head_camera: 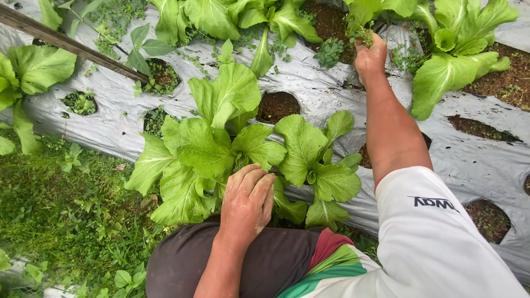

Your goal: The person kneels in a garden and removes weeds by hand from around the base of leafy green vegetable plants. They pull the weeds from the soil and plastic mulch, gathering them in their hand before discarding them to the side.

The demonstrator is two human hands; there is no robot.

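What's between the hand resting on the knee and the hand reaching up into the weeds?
In the head view, big leafy green plants and silver plastic mulch with a bare soil hole lie between the left hand and the right hand, which grips small weeds.

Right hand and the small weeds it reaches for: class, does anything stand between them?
Nothing visible does. The right hand already closes around the small weeds at a hole in the plastic mulch sheet.
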